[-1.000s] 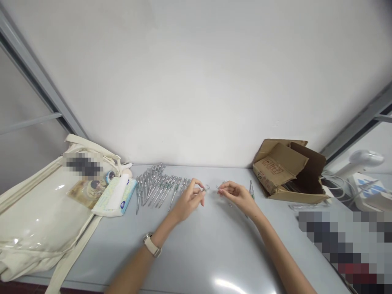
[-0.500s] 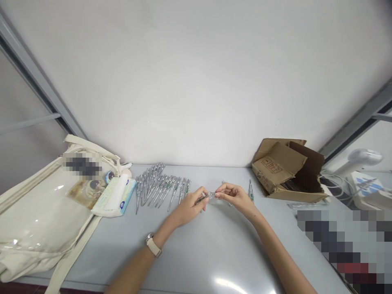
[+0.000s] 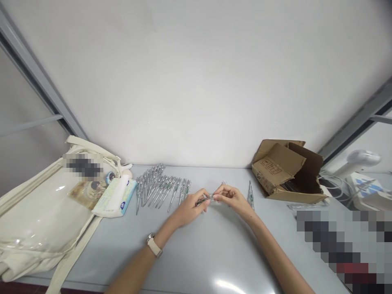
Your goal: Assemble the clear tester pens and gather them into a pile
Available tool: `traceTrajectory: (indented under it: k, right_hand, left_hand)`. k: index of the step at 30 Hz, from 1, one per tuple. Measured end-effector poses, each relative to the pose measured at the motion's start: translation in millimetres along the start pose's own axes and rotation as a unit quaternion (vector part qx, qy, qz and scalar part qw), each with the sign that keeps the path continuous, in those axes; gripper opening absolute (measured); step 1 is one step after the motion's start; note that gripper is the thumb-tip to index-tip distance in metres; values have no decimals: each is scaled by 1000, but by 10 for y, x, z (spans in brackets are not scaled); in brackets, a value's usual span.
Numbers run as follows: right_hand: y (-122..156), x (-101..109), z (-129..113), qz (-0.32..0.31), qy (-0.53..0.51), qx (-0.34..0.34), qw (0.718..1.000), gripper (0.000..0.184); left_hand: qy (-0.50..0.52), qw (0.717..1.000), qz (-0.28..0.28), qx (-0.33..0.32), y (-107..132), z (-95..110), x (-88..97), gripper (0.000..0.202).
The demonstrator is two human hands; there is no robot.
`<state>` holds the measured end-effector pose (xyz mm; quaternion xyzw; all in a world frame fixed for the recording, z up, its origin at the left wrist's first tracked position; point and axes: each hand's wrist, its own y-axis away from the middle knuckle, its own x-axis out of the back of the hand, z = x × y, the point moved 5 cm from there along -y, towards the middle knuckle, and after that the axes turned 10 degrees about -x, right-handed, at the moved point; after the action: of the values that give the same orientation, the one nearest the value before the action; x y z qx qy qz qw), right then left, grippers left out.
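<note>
My left hand (image 3: 194, 206) is closed around a slim tester screwdriver (image 3: 200, 202), thumb and forefinger pinching it above the middle of the table. At the screwdriver's clear end, the fingertips of my right hand (image 3: 229, 198) are pressed together; the small part between them is mostly hidden. To the left of my hands lie several tester screwdrivers (image 3: 167, 185) with clear handles, green inside, and metal shafts, fanned out in a row. A further tester screwdriver (image 3: 250, 195) lies right of my right hand. Something small and clear (image 3: 224, 183) shows just behind that hand.
An open cardboard box (image 3: 275, 171) stands at the back right, dark contents inside. Near it are a flat plastic packet (image 3: 306, 207) and a white handheld device (image 3: 363, 159) with cable. On the left lie a tissue pack (image 3: 116, 198) and a cream bag (image 3: 39, 208).
My right hand has shifted slightly left, bringing its fingertips closer to my left hand at the screwdriver's end. The left hand keeps its hold nearly in place.
</note>
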<state>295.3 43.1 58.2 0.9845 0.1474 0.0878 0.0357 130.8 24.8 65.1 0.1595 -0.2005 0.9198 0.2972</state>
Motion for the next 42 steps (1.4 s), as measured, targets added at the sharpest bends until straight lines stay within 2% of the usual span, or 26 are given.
traceTrajectory:
  k: [5, 9, 11, 14, 19, 24, 33, 38, 42]
  right_hand:
    - [51, 105, -51, 23, 60, 1, 998, 34]
    - [80, 359, -23, 108, 129, 0, 986, 44]
    - [112, 471, -8, 133, 215, 5, 967, 40]
    - [174, 547, 23, 116, 347, -2, 931, 30]
    - [215, 553, 92, 97, 439, -41, 892, 14]
    - [172, 468, 106, 94, 460, -37, 882, 4]
    - [94, 238, 28, 78, 440, 30, 894, 15]
    - [25, 238, 115, 104, 438, 65, 890, 24]
    - [14, 269, 163, 119, 426, 73, 894, 19]
  left_hand:
    - [4, 1000, 23, 7, -9, -28, 17, 22]
    - [-1, 999, 34, 8, -19, -36, 39, 23]
    - [-7, 999, 34, 12, -18, -36, 37, 24]
    - [-19, 999, 29, 15, -12, -34, 19, 25]
    - [-27, 999, 15, 16, -4, -52, -25, 24]
    - [-35, 999, 11, 20, -2, -78, -37, 24]
    - [-37, 999, 10, 23, 6, -104, -33, 24]
    - [-39, 999, 14, 19, 0, -98, -30, 24]
    - [-40, 999, 14, 20, 2, -101, -28, 23]
